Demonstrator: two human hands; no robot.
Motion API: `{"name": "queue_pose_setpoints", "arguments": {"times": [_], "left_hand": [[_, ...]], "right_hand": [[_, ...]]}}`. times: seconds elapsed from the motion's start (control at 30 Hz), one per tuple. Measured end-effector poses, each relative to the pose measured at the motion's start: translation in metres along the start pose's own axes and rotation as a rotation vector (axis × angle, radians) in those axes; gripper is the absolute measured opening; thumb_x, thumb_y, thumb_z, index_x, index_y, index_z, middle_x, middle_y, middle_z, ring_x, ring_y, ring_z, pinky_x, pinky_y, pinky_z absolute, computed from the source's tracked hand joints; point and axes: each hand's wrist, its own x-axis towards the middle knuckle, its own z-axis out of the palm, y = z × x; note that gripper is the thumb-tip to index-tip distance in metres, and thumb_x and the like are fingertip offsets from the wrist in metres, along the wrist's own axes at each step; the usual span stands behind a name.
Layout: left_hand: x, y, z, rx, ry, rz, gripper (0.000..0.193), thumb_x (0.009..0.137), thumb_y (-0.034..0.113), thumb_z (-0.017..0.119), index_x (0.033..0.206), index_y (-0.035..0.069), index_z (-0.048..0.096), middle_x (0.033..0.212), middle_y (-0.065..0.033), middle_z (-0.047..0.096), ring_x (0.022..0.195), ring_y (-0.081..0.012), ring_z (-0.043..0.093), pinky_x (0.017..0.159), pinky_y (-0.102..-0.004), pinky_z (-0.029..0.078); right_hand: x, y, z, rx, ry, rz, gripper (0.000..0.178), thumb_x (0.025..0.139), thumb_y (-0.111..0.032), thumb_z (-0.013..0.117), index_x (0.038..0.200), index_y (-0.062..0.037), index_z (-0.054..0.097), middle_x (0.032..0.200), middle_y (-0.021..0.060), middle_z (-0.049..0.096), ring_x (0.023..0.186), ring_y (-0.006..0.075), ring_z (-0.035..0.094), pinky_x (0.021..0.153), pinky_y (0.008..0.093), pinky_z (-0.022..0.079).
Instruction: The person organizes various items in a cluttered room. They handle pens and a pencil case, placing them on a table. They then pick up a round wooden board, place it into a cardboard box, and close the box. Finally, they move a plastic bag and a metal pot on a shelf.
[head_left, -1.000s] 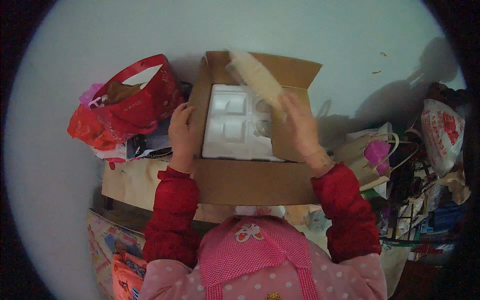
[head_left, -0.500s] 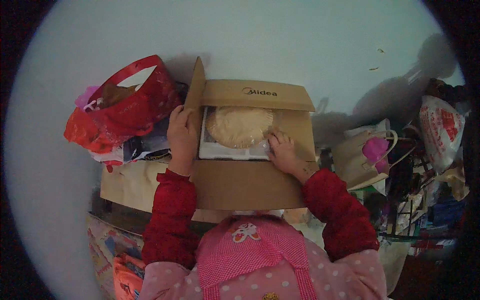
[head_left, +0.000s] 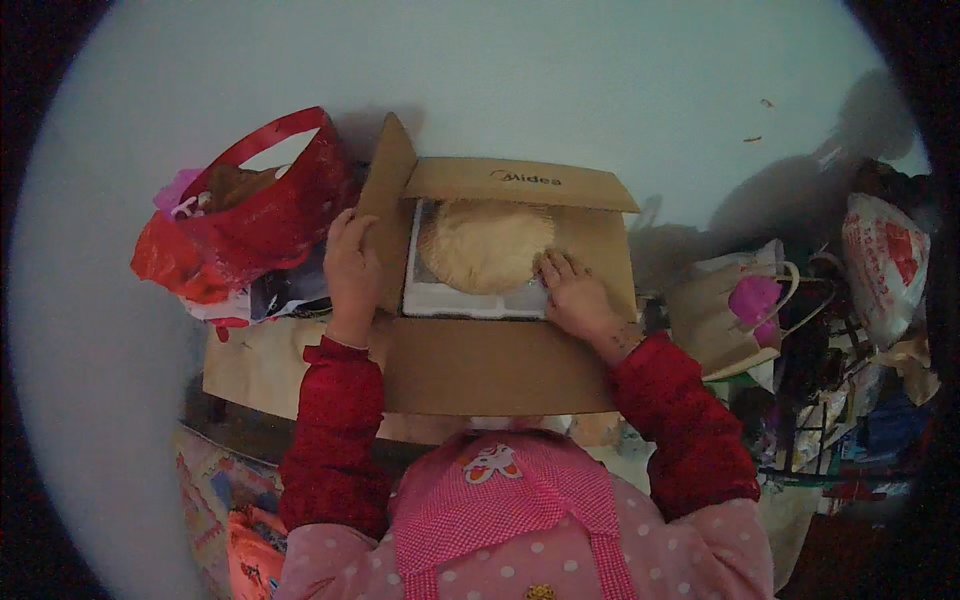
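Note:
An open cardboard box [head_left: 500,370] lies in front of me with its flaps folded out. Inside, a round tan disc-shaped item [head_left: 485,245] with a crimped edge rests above white foam packing [head_left: 455,302]. My left hand [head_left: 352,270] is at the box's left flap [head_left: 392,165], fingertips curled over its edge; the thumb is hidden. My right hand [head_left: 578,298] reaches over the right side of the box. Its fingers lie stretched out beside the disc, touching what looks like clear plastic over the foam.
Left of the box stands a red handled bag [head_left: 265,215] full of things. To the right are a tan paper bag [head_left: 705,320] holding something pink, and a white and red plastic bag [head_left: 880,265] above a cluttered rack. A pale wall [head_left: 560,80] rises behind the box.
The left flap leans further outward, and my left hand has moved slightly left with it. My right hand has shifted a little to the right, still by the disc.

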Motion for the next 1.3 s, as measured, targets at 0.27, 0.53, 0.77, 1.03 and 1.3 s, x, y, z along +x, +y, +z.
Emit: {"name": "queue_pose_setpoints", "arguments": {"times": [0.27, 0.53, 0.77, 1.03, 1.3], "left_hand": [[0.003, 0.028, 0.000, 0.297, 0.077, 0.284, 0.028, 0.076, 0.011, 0.058, 0.104, 0.011, 0.062, 0.122, -0.0110, 0.052, 0.116, -0.0316, 0.046, 0.096, -0.0464, 0.034], [-0.025, 0.079, 0.030, 0.037, -0.320, 0.578, 0.056, 0.073, 0.018, 0.064, 0.127, 0.011, 0.049, 0.134, -0.0139, 0.042, 0.125, -0.0379, 0.036, 0.098, -0.0569, 0.029], [-0.045, 0.077, 0.125, 0.261, -0.581, 0.582, 0.075, 0.074, 0.013, 0.066, 0.140, 0.015, 0.032, 0.143, -0.0151, 0.030, 0.131, -0.0400, 0.029, 0.101, -0.0594, 0.026], [-0.035, 0.041, 0.112, 0.285, -0.759, 0.550, 0.067, 0.078, 0.003, 0.052, 0.141, 0.008, 0.029, 0.140, -0.0220, 0.031, 0.131, -0.0432, 0.027, 0.109, -0.0491, 0.027], [-0.054, 0.077, 0.140, -0.089, -0.830, 0.727, 0.054, 0.082, 0.006, 0.047, 0.135, 0.012, 0.038, 0.138, -0.0195, 0.034, 0.130, -0.0393, 0.031, 0.102, -0.0501, 0.034]], "right_hand": [[-0.009, 0.013, -0.052, 0.156, 0.085, 0.010, 0.067, 0.075, -0.017, 0.064, 0.135, -0.0048, 0.035, 0.134, 0.0192, 0.041, 0.116, 0.0379, 0.047, 0.093, 0.0433, 0.045], [-0.019, 0.026, -0.055, 0.239, 0.175, 0.038, 0.067, 0.073, -0.010, 0.061, 0.135, -0.0054, 0.036, 0.137, 0.0185, 0.040, 0.110, 0.0365, 0.052, 0.088, 0.0413, 0.047], [-0.025, 0.027, -0.086, 0.358, 0.153, 0.126, 0.069, 0.071, -0.010, 0.060, 0.135, -0.0054, 0.036, 0.138, 0.0169, 0.039, 0.109, 0.0379, 0.053, 0.088, 0.0417, 0.047], [-0.037, 0.052, -0.078, 0.430, 0.361, 0.189, 0.060, 0.074, -0.015, 0.059, 0.130, -0.0027, 0.044, 0.130, 0.0222, 0.048, 0.115, 0.0372, 0.051, 0.096, 0.0408, 0.043], [-0.042, 0.055, -0.086, 0.539, 0.347, 0.229, 0.059, 0.075, -0.016, 0.059, 0.130, -0.0033, 0.043, 0.130, 0.0206, 0.048, 0.117, 0.0365, 0.050, 0.097, 0.0406, 0.043]]}}
